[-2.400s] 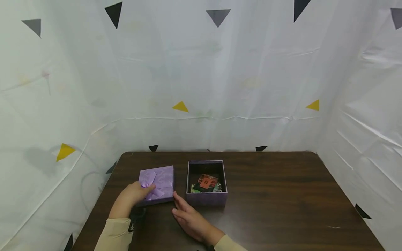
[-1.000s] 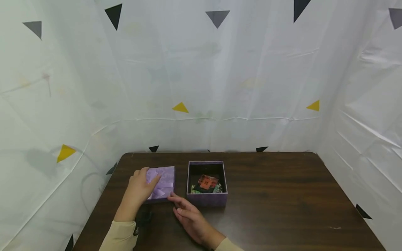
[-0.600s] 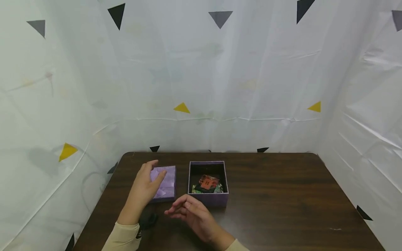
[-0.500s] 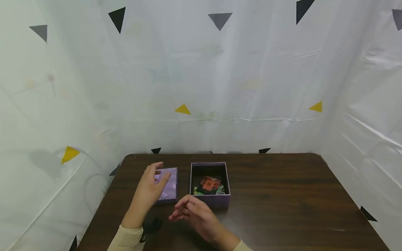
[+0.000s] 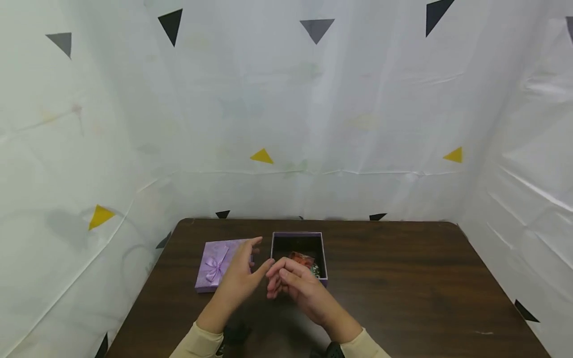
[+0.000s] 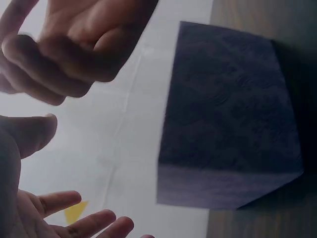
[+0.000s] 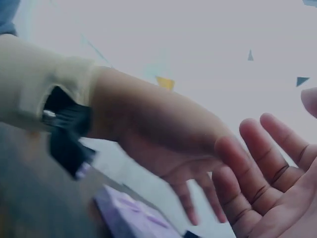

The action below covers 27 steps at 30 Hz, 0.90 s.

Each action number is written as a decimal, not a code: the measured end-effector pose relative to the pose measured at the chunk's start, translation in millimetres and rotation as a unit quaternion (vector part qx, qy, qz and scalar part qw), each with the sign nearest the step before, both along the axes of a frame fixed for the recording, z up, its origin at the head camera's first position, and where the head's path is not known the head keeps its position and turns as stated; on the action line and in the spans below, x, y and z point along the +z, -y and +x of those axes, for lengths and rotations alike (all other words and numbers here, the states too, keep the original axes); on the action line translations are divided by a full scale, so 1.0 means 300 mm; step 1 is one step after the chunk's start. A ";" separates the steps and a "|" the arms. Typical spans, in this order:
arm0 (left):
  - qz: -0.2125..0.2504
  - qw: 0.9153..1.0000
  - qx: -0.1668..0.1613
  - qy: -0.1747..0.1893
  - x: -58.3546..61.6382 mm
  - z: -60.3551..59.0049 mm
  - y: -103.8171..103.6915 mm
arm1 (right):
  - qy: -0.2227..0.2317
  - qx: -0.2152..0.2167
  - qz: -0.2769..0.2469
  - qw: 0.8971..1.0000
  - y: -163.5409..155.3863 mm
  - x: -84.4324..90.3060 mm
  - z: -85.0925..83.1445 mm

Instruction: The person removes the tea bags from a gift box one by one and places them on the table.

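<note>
My left hand (image 5: 239,281) hovers between the purple box lid (image 5: 212,268) and the open box, its fingers spread and holding nothing. The lid lies flat on the table, topped by a lilac ribbon bow (image 5: 217,265), its right part hidden behind that hand. Just in front of the purple box (image 5: 323,256), my right hand (image 5: 309,293) is raised with loosely bent fingers and nothing in them. Inside the box lie a reddish-orange printed piece (image 5: 302,259) and some greenish printed pieces (image 5: 316,270), partly covered by the right hand. In the left wrist view the box's outer side (image 6: 228,104) fills the right.
Both boxes' parts stand on a dark brown wooden table (image 5: 403,283). A white curtain (image 5: 358,99) with black, grey and yellow triangles encloses its back and sides. A black wrist-worn device (image 7: 69,131) sits at the left sleeve.
My left hand has let go of the lid, risen and moved right, uncovering the bow. My right hand has left the lid's corner and moved up and right, in front of the box.
</note>
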<state>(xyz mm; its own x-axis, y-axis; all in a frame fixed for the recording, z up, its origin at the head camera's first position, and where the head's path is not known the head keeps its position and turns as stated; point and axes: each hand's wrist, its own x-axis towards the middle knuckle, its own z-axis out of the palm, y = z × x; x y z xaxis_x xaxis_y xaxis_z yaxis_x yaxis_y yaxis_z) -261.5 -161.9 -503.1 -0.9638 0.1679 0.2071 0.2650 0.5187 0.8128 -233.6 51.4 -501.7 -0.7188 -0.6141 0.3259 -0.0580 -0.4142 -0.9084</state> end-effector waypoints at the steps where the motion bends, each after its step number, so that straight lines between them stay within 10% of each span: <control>1: -0.003 1.000 -0.003 -0.001 -0.008 -0.003 -0.009 | -0.001 -0.010 0.014 1.000 -0.014 0.004 -0.011; 10: 0.002 1.000 -0.018 0.016 -0.067 -0.033 -0.080 | 0.028 -0.127 0.188 0.974 -0.139 0.026 -0.145; 27: -0.073 0.995 -0.013 0.063 -0.151 -0.077 -0.158 | 0.171 -0.169 0.178 0.954 -0.164 0.001 -0.265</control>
<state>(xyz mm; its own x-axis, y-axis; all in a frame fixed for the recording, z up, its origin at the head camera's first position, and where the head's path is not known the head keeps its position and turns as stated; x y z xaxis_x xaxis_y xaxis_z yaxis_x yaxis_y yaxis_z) -284.5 -114.6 -548.4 -0.9753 0.2134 0.0563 0.1811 0.6280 0.7569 -313.0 100.6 -501.4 -0.9221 -0.3567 -0.1498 0.1923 -0.0868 -0.9775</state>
